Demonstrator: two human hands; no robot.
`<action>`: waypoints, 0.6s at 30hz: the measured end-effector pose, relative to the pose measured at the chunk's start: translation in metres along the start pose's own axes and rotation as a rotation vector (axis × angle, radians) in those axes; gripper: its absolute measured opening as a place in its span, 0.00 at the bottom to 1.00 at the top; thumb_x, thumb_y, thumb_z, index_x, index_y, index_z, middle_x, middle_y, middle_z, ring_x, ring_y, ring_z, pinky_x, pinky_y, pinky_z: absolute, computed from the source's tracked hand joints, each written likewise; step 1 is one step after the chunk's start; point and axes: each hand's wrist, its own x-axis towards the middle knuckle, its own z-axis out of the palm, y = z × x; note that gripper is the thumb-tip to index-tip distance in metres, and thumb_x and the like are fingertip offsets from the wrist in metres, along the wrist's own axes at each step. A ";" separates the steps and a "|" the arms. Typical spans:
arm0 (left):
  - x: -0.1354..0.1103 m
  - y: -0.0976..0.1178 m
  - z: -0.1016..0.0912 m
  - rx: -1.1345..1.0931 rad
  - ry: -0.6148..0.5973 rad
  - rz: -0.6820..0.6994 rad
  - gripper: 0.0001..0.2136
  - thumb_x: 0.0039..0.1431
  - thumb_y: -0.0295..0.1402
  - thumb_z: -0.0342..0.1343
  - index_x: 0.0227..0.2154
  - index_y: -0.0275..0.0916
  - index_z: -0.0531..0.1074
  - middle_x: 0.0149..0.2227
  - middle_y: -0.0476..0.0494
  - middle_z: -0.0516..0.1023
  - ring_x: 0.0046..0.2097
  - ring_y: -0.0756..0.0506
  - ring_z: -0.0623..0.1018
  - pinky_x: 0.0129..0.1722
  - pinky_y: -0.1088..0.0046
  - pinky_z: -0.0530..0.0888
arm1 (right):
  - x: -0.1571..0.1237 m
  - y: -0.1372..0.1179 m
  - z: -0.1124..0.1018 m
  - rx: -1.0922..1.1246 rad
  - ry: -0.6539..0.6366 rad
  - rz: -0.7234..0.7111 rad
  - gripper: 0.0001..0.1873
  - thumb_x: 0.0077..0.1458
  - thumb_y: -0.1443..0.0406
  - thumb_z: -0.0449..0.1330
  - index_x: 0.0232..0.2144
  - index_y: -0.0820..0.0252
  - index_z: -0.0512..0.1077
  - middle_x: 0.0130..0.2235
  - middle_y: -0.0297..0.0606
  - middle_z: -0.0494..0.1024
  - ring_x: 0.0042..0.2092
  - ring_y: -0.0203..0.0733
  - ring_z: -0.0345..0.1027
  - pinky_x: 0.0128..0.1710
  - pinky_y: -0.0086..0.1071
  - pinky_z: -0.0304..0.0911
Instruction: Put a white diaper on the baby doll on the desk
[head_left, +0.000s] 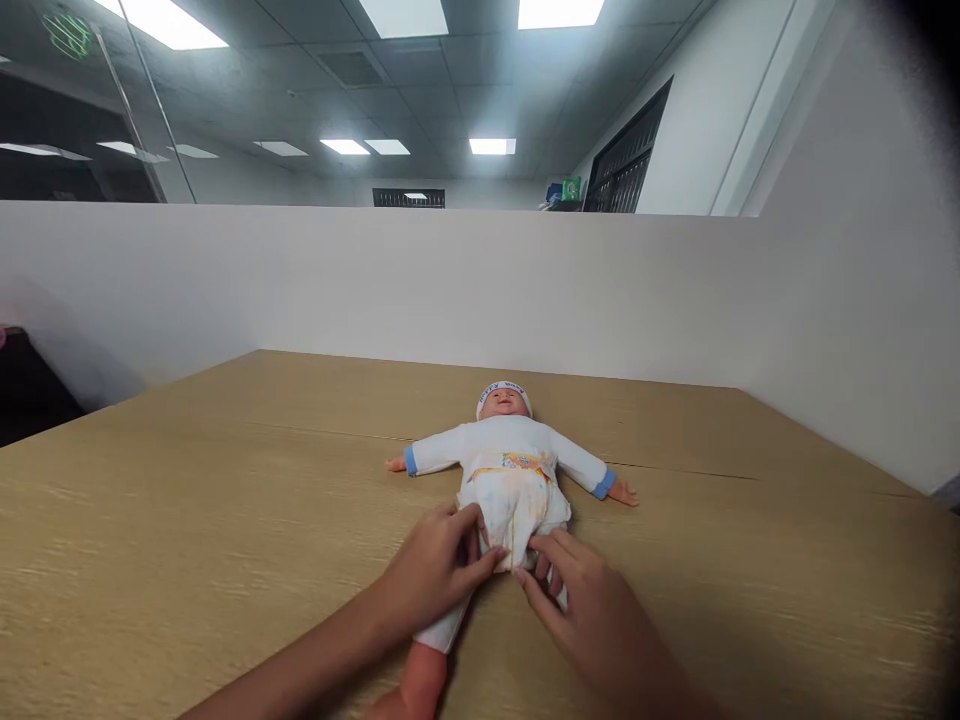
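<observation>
A baby doll (510,448) lies on its back on the wooden table (187,520), head away from me, arms spread out. It wears a white top with blue cuffs, a white cap and a white diaper (517,505). My left hand (435,570) rests over the doll's left-side leg, its fingers pressed against the diaper's lower edge. My right hand (592,610) covers the other leg, with fingertips pinching the diaper's bottom at the crotch. One bare doll foot (420,680) shows below my left wrist.
A white partition wall (300,280) runs along the table's far edge and down the right side. Glass panels and ceiling lights show above it. A dark object (22,385) sits beyond the table's left edge.
</observation>
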 end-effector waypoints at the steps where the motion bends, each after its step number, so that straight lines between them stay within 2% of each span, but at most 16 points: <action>1: 0.001 0.001 0.001 0.005 0.000 0.010 0.16 0.66 0.47 0.58 0.30 0.40 0.68 0.34 0.46 0.71 0.38 0.43 0.70 0.38 0.68 0.64 | -0.002 0.000 0.001 -0.002 -0.001 -0.006 0.06 0.67 0.65 0.57 0.40 0.56 0.75 0.40 0.37 0.77 0.38 0.44 0.74 0.40 0.37 0.65; 6: 0.000 0.001 0.003 -0.026 0.004 0.026 0.17 0.63 0.42 0.61 0.25 0.40 0.64 0.30 0.47 0.70 0.39 0.43 0.70 0.39 0.69 0.64 | -0.007 0.003 0.005 0.078 0.003 -0.015 0.05 0.66 0.67 0.58 0.43 0.55 0.73 0.44 0.38 0.75 0.39 0.43 0.73 0.42 0.38 0.68; 10: -0.004 -0.002 0.004 -0.096 0.038 0.061 0.15 0.64 0.38 0.60 0.25 0.40 0.64 0.30 0.48 0.72 0.40 0.43 0.71 0.41 0.69 0.65 | -0.011 0.005 0.008 0.101 0.045 -0.059 0.09 0.66 0.67 0.57 0.47 0.54 0.73 0.48 0.40 0.75 0.43 0.45 0.74 0.46 0.39 0.70; 14: -0.006 -0.005 0.005 -0.164 0.087 0.125 0.10 0.64 0.36 0.60 0.29 0.40 0.68 0.37 0.46 0.74 0.43 0.43 0.73 0.45 0.68 0.68 | -0.014 0.003 0.009 0.113 0.093 -0.083 0.11 0.66 0.65 0.57 0.49 0.54 0.74 0.53 0.43 0.76 0.49 0.49 0.75 0.50 0.42 0.71; 18: -0.007 -0.006 0.005 -0.211 0.108 0.167 0.06 0.65 0.35 0.61 0.33 0.41 0.71 0.49 0.41 0.74 0.51 0.41 0.74 0.53 0.67 0.69 | -0.017 0.004 0.011 0.115 0.101 -0.064 0.13 0.65 0.63 0.58 0.51 0.54 0.74 0.57 0.45 0.76 0.55 0.52 0.74 0.52 0.44 0.72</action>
